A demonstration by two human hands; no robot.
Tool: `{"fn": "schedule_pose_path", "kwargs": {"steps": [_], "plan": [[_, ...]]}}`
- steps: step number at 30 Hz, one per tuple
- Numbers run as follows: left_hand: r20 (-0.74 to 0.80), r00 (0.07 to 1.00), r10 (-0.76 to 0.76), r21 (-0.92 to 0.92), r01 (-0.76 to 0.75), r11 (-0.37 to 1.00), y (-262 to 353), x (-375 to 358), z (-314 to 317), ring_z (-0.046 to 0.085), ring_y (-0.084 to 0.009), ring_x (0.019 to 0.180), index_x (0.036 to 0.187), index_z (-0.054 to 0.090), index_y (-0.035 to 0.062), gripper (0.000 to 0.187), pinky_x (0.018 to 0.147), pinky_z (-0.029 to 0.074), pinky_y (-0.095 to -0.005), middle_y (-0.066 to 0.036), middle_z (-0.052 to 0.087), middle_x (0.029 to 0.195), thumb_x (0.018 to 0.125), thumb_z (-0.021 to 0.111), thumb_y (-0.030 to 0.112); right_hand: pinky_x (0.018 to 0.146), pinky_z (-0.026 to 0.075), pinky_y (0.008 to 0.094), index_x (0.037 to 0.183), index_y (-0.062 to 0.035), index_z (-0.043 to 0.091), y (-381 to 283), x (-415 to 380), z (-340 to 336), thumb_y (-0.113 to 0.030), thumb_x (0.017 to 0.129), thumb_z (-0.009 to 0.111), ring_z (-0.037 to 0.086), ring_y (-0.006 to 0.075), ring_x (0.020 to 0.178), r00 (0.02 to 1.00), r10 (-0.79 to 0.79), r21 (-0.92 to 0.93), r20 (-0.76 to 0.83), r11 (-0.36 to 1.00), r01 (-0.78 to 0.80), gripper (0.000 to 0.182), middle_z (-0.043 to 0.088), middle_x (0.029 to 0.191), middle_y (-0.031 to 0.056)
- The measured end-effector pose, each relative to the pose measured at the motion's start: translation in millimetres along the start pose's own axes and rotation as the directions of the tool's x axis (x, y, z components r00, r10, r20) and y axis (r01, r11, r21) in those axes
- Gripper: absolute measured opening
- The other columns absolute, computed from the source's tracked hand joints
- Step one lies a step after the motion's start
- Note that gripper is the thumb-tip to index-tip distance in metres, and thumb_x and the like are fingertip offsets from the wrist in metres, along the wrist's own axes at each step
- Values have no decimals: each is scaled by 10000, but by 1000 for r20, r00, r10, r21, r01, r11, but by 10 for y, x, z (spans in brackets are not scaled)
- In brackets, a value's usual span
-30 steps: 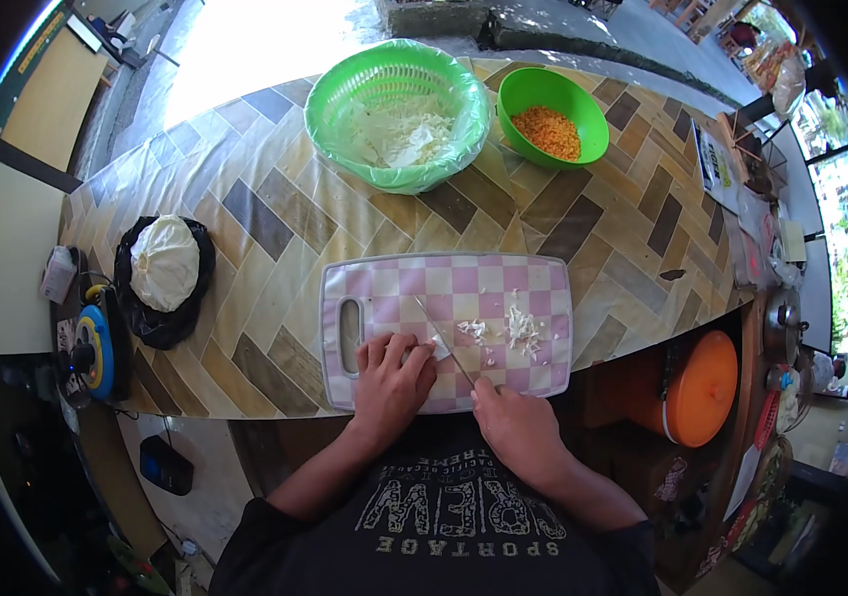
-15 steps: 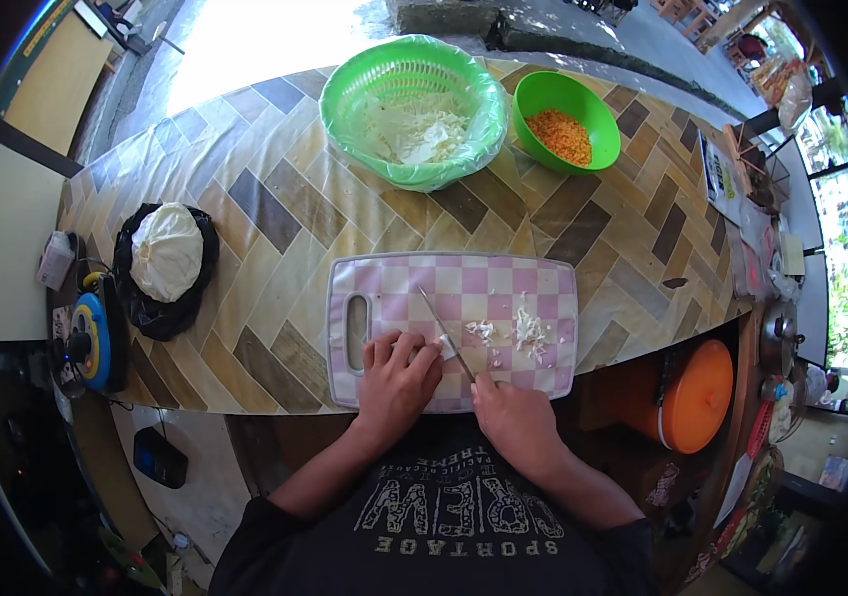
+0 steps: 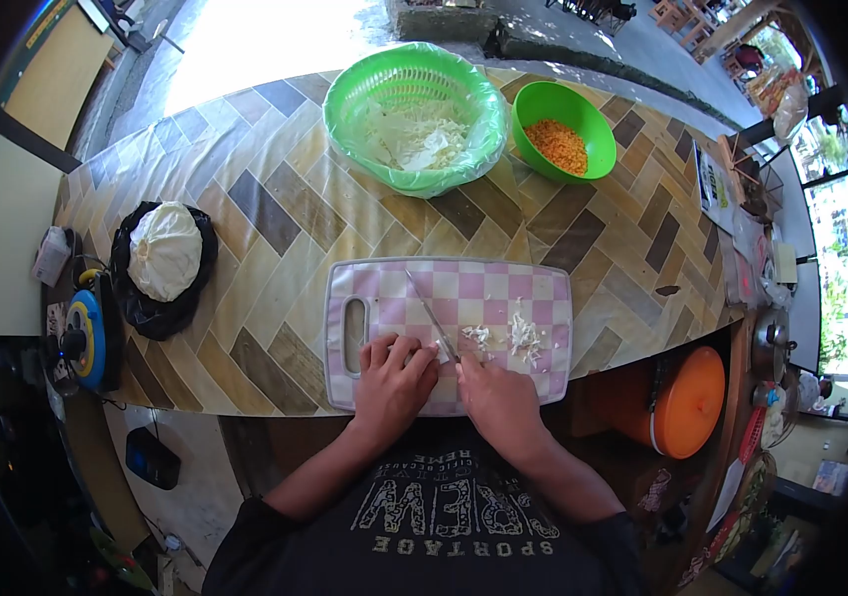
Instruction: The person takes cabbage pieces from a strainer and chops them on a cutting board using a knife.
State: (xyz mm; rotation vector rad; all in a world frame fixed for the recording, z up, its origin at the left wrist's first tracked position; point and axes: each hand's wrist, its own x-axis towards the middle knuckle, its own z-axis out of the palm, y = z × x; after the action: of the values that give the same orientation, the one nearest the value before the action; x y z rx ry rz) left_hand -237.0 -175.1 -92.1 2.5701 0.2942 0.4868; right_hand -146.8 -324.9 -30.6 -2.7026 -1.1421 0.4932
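My right hand (image 3: 493,395) is closed round the handle of a knife (image 3: 428,310), whose blade points up and left over the pink-and-white checked cutting board (image 3: 394,288). Just left of the blade, my left hand (image 3: 394,377) has curled fingers pressed on a small white piece (image 3: 443,352) at the fingertips, mostly hidden. To the right of the knife, shredded white bits (image 3: 525,338) lie on the board in two small heaps.
Beyond the board stand a green basket (image 3: 344,109) lined with plastic, holding white shreds, and a green bowl (image 3: 598,134) with orange bits. At left, a white bundle (image 3: 165,251) sits in a black bag. An orange bucket (image 3: 694,402) is below right.
My right hand and the knife have shifted slightly left, closer to my left hand. The blade stands a little higher on the board.
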Motion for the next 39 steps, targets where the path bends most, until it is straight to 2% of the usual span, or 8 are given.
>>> {"fn": "schedule_pose_path", "kwargs": {"steps": [2,5,11,12,19,27,34,39], "plan": [[3,1000,3,-1,-3,1000,-6,18,-2,576,-260,1107,1104,722,139,250,982,407,-427,-17,642,1061,864,770,189,550,578,453,955,-71,609,9,-63,-132,-255,1007,617,729,320,634,1000,-12,47,10,999,12,191,699,679,121],[12,1000,-3,-13,4,1000,-14,-12,-21,576,-263,1106,1100,716,134,247,981,406,-428,-21,644,1056,864,767,187,577,552,502,959,-61,607,-13,-63,131,-252,1036,575,707,369,655,998,33,87,45,996,-37,208,685,698,156],[-18,1000,12,-36,-12,999,-25,0,18,578,-270,1102,1065,702,127,222,975,405,-435,-27,651,1039,862,767,188,582,554,507,959,-55,616,-14,-87,-77,-263,1037,568,707,372,655,1000,-11,81,21,997,9,226,687,700,160],[-14,1000,15,-41,-16,999,-33,-9,21,579,-272,1101,1057,701,128,216,974,405,-436,-27,651,1037,861,768,188,579,578,476,983,-59,630,-22,-75,5,-246,1016,584,738,331,659,999,-7,23,32,1000,6,195,706,691,139],[-36,999,34,-26,-35,999,-33,-20,15,584,-272,1095,1002,714,132,189,958,414,-435,-26,648,1035,835,785,185,578,583,477,972,-56,629,-22,-83,-11,-255,1019,577,738,329,654,999,-12,25,37,1000,11,211,709,692,144],[-43,997,58,-12,-59,998,-43,-40,5,586,-273,1090,1010,722,126,214,964,417,-438,-28,645,1043,816,798,178,587,584,478,967,-57,626,2,-96,99,-273,1019,582,742,339,668,1000,2,45,28,999,-3,227,712,702,149],[-66,996,56,-15,-57,998,-13,-34,6,591,-272,1060,992,734,125,213,937,426,-439,-25,648,1021,799,821,156,605,585,483,978,-59,627,-37,-195,-39,-266,1031,566,739,347,682,995,13,63,95,998,-19,222,721,734,148],[-38,997,66,-8,-66,998,-33,-60,4,586,-269,1084,1034,725,129,223,969,411,-432,-22,648,1038,831,799,186,603,581,494,980,-53,626,-24,-175,-117,-257,1036,553,738,356,690,995,13,61,99,998,-19,224,721,740,157]]}}
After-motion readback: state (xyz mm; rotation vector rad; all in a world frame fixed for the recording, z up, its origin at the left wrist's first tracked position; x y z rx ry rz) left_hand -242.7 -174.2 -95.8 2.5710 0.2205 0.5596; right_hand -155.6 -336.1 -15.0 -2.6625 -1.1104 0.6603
